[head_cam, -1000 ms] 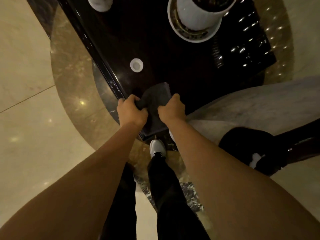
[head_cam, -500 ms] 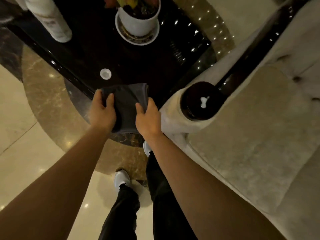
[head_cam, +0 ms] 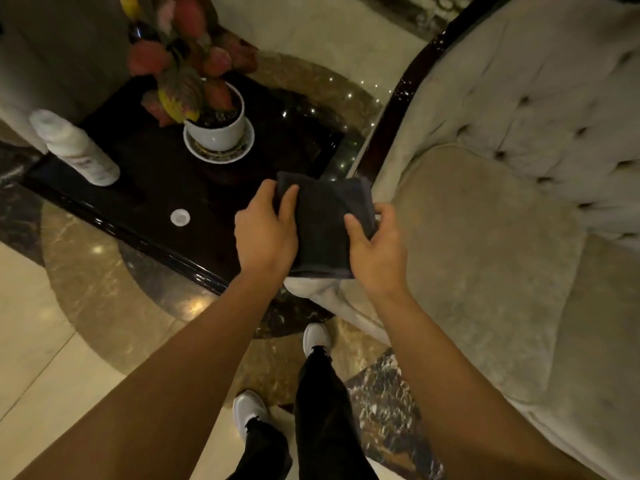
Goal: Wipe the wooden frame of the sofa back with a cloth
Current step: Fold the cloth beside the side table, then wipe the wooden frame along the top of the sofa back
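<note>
A folded dark grey cloth (head_cam: 323, 223) is held flat between both hands, over the front end of the sofa's armrest. My left hand (head_cam: 265, 233) grips its left edge with fingers on top. My right hand (head_cam: 375, 252) grips its right edge, thumb on top. The cream tufted sofa (head_cam: 485, 244) fills the right side. Its dark glossy wooden frame (head_cam: 391, 116) curves up from the armrest toward the top right, beyond the cloth. The armrest's wooden end is hidden under the cloth.
A glossy black side table (head_cam: 149, 188) stands left of the sofa with a potted plant (head_cam: 211, 109) on a saucer, a white spray bottle (head_cam: 74, 148) and a small white cap (head_cam: 180, 216). My legs and white shoes (head_cam: 317, 337) stand on the marble floor below.
Both hands have carried the cloth rightward off the table, over the sofa's armrest end. The view has tilted up and right, showing more of the sofa and plant.
</note>
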`<state>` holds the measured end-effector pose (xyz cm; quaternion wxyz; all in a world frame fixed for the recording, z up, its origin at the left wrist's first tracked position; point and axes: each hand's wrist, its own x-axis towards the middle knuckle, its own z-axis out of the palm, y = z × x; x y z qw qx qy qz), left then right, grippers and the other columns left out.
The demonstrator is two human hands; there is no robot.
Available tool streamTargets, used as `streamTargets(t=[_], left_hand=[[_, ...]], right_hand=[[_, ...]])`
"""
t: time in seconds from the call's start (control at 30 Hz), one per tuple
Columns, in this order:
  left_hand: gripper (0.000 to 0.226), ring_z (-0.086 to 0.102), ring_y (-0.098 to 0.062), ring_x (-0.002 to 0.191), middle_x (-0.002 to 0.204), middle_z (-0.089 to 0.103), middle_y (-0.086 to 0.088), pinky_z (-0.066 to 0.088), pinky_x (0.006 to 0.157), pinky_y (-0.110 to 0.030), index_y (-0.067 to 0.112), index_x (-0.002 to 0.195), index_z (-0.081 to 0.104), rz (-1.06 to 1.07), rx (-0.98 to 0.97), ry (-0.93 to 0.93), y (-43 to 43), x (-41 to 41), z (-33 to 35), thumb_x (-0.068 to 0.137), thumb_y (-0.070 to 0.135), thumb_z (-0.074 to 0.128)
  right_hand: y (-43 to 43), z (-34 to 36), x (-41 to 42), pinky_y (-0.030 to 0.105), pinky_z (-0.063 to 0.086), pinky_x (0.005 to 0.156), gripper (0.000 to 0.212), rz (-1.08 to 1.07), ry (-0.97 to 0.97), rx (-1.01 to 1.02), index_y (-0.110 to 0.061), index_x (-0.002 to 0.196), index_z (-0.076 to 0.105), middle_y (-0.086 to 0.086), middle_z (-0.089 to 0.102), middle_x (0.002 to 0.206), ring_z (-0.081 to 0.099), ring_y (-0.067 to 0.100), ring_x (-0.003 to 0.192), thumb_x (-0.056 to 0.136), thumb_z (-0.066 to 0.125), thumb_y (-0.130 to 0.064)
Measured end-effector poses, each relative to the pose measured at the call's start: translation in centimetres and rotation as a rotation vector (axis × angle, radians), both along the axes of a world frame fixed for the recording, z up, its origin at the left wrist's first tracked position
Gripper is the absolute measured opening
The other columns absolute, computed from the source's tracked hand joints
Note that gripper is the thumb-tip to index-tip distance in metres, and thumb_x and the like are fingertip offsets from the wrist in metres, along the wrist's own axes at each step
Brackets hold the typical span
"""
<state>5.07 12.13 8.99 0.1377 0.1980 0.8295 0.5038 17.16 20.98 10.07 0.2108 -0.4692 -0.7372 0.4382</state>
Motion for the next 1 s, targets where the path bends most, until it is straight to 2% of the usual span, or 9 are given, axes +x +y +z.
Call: streamTargets(t=[0.13,0.2,0.3,0.43,0.53,0.7,0.77,0.87,1.0], left_hand=[[0.024,0.061,-0.008,0.073,0.083,0.063,0.004,0.042,0.058,-0.019,0.018,0.102,0.058,-0.018,-0.029,0.002,3.6,-0.6,-1.0,0.099,0.04,0.048],[0.022,0.06,-0.011,0.079,0.092,0.063,0.001,0.041,0.061,-0.019,0.018,0.109,0.058,-0.112,-0.104,0.04,4.4,-0.8,-2.2,0.099,0.035,0.049],[0.029,0.056,-0.021,0.094,0.105,0.06,-0.006,0.047,0.078,-0.032,0.018,0.112,0.064,-0.198,-0.231,0.07,4.3,-0.6,-3.8,0.1,0.038,0.046],[0.043,0.068,-0.019,0.093,0.096,0.072,-0.004,0.053,0.091,-0.046,0.024,0.094,0.07,0.172,0.044,-0.492,3.1,-1.0,-4.7,0.102,0.046,0.034],[0.044,0.069,-0.022,0.091,0.094,0.073,-0.007,0.053,0.092,-0.051,0.02,0.092,0.069,0.342,-0.01,-0.587,2.8,-1.3,-5.2,0.103,0.043,0.033],[0.045,0.067,-0.028,0.093,0.099,0.071,-0.011,0.052,0.089,-0.048,0.012,0.094,0.068,0.322,-0.01,-0.666,3.8,-1.0,-5.3,0.104,0.04,0.034],[0.046,0.067,-0.029,0.098,0.102,0.071,-0.01,0.053,0.086,-0.045,0.013,0.101,0.068,0.284,-0.045,-0.668,4.2,-1.2,-5.3,0.104,0.042,0.032],[0.047,0.066,-0.026,0.096,0.104,0.071,-0.009,0.052,0.087,-0.044,0.011,0.103,0.068,0.264,-0.059,-0.69,4.2,-1.5,-5.1,0.104,0.041,0.033],[0.043,0.065,-0.018,0.092,0.096,0.07,-0.005,0.052,0.081,-0.039,0.014,0.088,0.067,0.284,-0.017,-0.732,3.6,-1.9,-4.9,0.104,0.038,0.036]], right_hand=[[4.3,-0.3,-0.2,0.007,0.04,0.053,0.036,0.05,-0.105,0.086,-0.018,0.125,0.047,0.001,0.064,0.095,0.063,0.006,0.077,0.095,0.064,-0.029],[5.9,-1.0,-0.6,0.014,0.046,0.071,0.052,0.078,-0.238,0.195,-0.017,0.138,0.041,0.008,0.063,0.115,0.063,0.02,0.103,0.094,0.064,-0.032],[5.8,-1.9,-1.9,0.043,0.047,0.101,0.067,0.153,-0.352,0.5,-0.01,0.147,0.035,0.017,0.05,0.141,0.046,0.033,0.13,0.092,0.063,-0.035],[4.0,-4.6,-5.3,0.056,0.021,0.121,0.066,0.536,-0.482,0.607,-0.01,0.155,0.027,0.017,0.032,0.161,0.019,0.035,0.152,0.101,0.034,-0.048],[2.3,-6.7,-6.2,0.057,0.008,0.123,0.073,0.624,-0.642,0.621,-0.013,0.158,0.016,0.016,0.018,0.166,0.008,0.035,0.154,0.1,0.014,-0.057],[6.7,-7.7,-3.7,0.052,0.011,0.123,0.065,0.96,-0.579,0.864,-0.019,0.157,0.023,0.009,0.024,0.166,0.014,0.031,0.154,0.102,0.024,-0.054],[10.6,-6.8,-4.0,0.053,0.009,0.124,0.064,0.839,-0.651,0.935,-0.018,0.156,0.029,0.007,0.025,0.165,0.011,0.031,0.154,0.103,0.02,-0.053],[6.4,-6.8,-5.1,0.058,0.007,0.122,0.067,0.635,-0.656,0.781,-0.011,0.156,0.025,0.011,0.02,0.166,0.005,0.035,0.154,0.103,0.02,-0.052],[2.5,-7.8,-3.5,0.053,0.01,0.123,0.066,1.041,-0.55,0.816,-0.015,0.158,0.018,0.007,0.018,0.167,0.007,0.031,0.155,0.101,0.021,-0.05]])
